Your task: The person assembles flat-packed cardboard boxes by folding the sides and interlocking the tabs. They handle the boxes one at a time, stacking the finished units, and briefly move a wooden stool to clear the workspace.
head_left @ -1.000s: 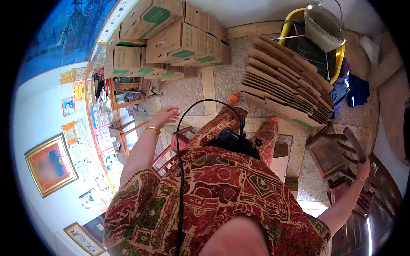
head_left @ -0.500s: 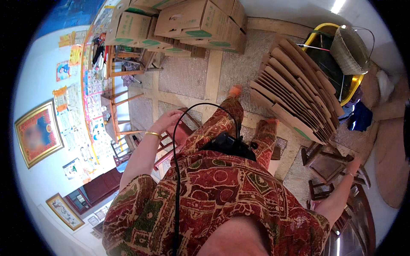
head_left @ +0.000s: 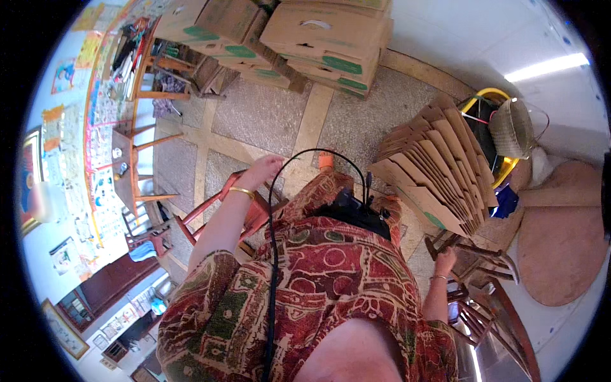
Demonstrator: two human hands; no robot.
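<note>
My left hand [head_left: 264, 170], with a gold bangle at the wrist, hangs over a red wooden chair [head_left: 254, 213]. Its fingers reach out loosely and hold nothing I can see. My right hand [head_left: 445, 261], wearing a thin bracelet, is low at my right side, in front of a dark wooden stool [head_left: 487, 258]. Its fingers are small and partly hidden, and whether they touch the stool cannot be made out. Ahead to the right, a row of flattened cardboard boxes [head_left: 439, 169] leans in a fan on the floor. A thin black cable [head_left: 272, 267] loops before my chest to a black waist pouch [head_left: 356, 216].
Closed cardboard boxes [head_left: 324, 38] are stacked ahead. A yellow tub [head_left: 507, 172] with a woven basket [head_left: 511, 129] stands by the right wall. Wooden benches [head_left: 127, 165] line the left. A round brown board [head_left: 563, 235] leans at the right, near a dark wooden chair [head_left: 474, 325].
My view has turned and moved forward. My right hand has come in from the far side of the stool toward my body. My left hand has stayed raised over the red chair.
</note>
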